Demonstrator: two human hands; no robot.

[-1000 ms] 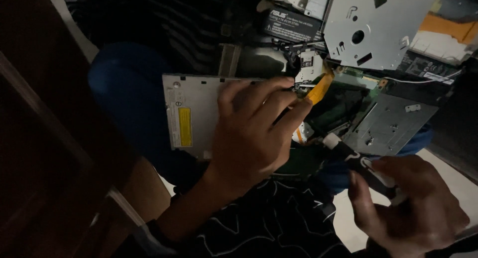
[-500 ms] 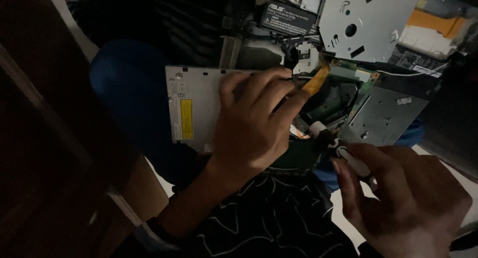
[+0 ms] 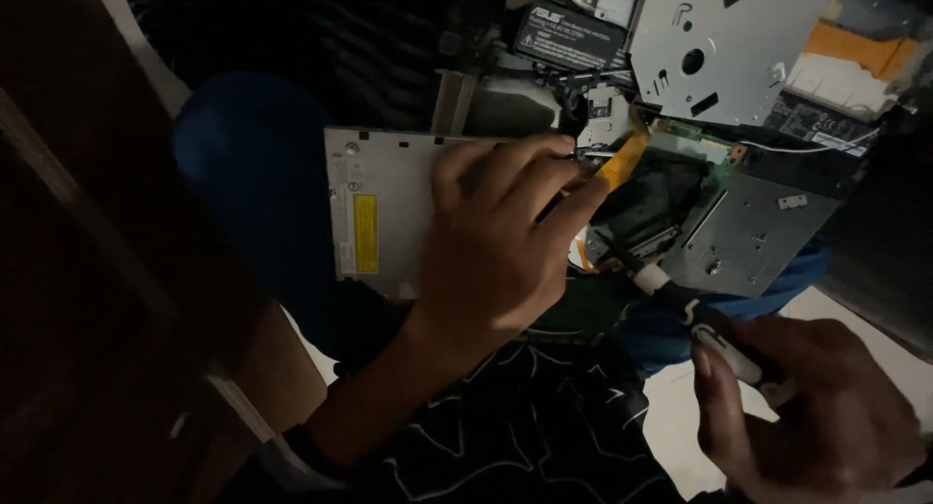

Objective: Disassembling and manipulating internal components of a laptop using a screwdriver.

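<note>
My left hand (image 3: 491, 246) lies on a silver optical drive (image 3: 374, 208) with a yellow label, its fingers curled over the drive's right end beside an orange ribbon cable (image 3: 622, 162). My right hand (image 3: 807, 417) at the lower right grips a screwdriver (image 3: 680, 300) with a black and white handle. The screwdriver's tip points up-left into an opened laptop chassis (image 3: 661, 198) with a green board. The scene is dim.
A perforated metal plate (image 3: 724, 42) sits at the top right, a second metal bracket (image 3: 753, 237) below it. A black battery pack (image 3: 569, 37) lies at the top. Blue cloth (image 3: 243, 164) covers my leg at the left; dark wooden furniture (image 3: 87, 271) fills the left side.
My right hand with the screwdriver has moved up and left toward the chassis. The left hand has stayed on the drive.
</note>
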